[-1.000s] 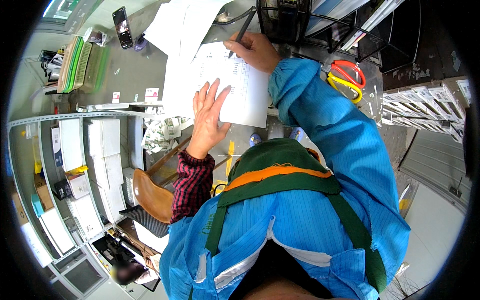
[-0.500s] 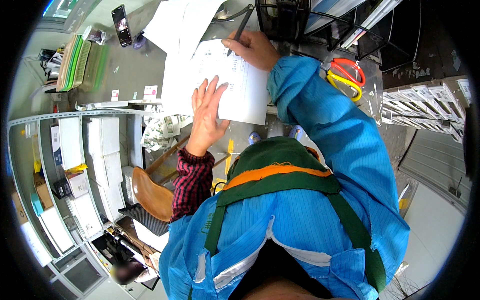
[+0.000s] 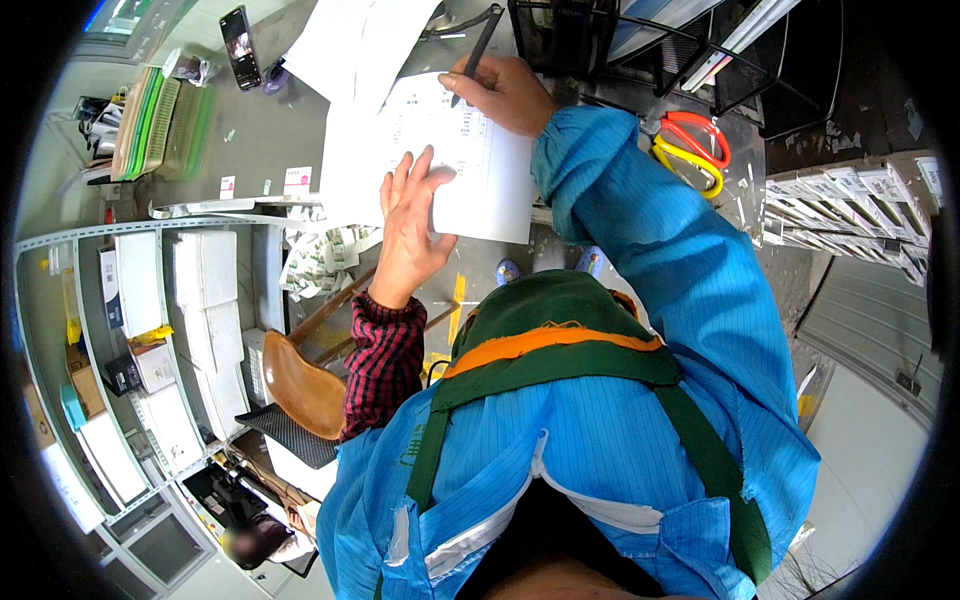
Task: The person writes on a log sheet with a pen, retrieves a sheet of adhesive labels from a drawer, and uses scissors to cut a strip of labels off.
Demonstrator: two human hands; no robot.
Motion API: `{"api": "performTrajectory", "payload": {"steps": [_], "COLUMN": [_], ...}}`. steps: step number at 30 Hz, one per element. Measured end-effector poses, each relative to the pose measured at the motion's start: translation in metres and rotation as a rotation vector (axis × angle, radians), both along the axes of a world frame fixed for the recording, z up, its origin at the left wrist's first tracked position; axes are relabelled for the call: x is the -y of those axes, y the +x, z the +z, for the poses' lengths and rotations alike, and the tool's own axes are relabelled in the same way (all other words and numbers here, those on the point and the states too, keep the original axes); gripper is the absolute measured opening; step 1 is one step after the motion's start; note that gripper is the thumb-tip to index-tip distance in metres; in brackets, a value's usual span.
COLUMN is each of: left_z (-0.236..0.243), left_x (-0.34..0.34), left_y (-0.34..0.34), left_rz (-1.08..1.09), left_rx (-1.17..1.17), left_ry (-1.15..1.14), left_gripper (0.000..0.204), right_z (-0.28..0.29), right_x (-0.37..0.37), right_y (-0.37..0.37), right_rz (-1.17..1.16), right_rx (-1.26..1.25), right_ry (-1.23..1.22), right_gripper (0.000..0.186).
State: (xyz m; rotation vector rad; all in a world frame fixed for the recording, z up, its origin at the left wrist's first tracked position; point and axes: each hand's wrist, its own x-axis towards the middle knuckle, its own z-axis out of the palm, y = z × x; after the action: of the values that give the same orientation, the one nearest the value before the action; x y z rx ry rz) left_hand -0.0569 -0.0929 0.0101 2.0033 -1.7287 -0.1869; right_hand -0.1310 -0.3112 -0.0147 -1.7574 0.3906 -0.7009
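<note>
My right hand (image 3: 512, 97) grips a dark pen (image 3: 480, 45), its tip at the upper part of a printed sheet of paper (image 3: 485, 205). On the left part of that sheet my left hand (image 3: 410, 225) lies with its fingers stretched out, holding nothing. More white sheets (image 3: 355, 45) lie at the far left of the printed one and partly overlap it. To the right of my right forearm rest scissors (image 3: 690, 150) with one red and one yellow handle.
Black mesh file holders (image 3: 650, 50) with papers stand at the far right. A phone (image 3: 240, 48) leans upright at the far left, near green and beige trays (image 3: 150, 125). Left are shelves with white boxes (image 3: 207, 270) and a wooden stool (image 3: 300, 385); a person sits farther back.
The pen tip and my right hand have shifted slightly left and up. My left hand's fingers have drawn a little closer together. The sheets have barely moved.
</note>
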Motion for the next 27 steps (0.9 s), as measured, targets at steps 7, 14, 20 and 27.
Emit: {"api": "performTrajectory", "payload": {"steps": [7, 14, 20, 27], "left_z": [0.0, 0.0, -0.002, -0.004], "left_x": [0.0, 0.002, 0.002, 0.001], "left_y": [0.0, 0.0, -0.001, 0.0], "left_rz": [0.01, 0.007, 0.007, 0.024], "left_rx": [-0.003, -0.006, -0.021, 0.001], "left_ry": [0.016, 0.011, -0.014, -0.022], "left_gripper": [0.071, 0.071, 0.072, 0.073], "right_z": [0.002, 0.014, 0.006, 0.002], "right_x": [-0.001, -0.001, 0.005, 0.003], "right_y": [-0.001, -0.006, -0.002, -0.003], "right_rz": [0.006, -0.068, -0.073, -0.203], "right_rx": [0.013, -0.136, -0.184, -0.248], "right_ry": [-0.016, -0.099, -0.195, -0.471], "right_gripper": [0.031, 0.041, 0.04, 0.037]}}
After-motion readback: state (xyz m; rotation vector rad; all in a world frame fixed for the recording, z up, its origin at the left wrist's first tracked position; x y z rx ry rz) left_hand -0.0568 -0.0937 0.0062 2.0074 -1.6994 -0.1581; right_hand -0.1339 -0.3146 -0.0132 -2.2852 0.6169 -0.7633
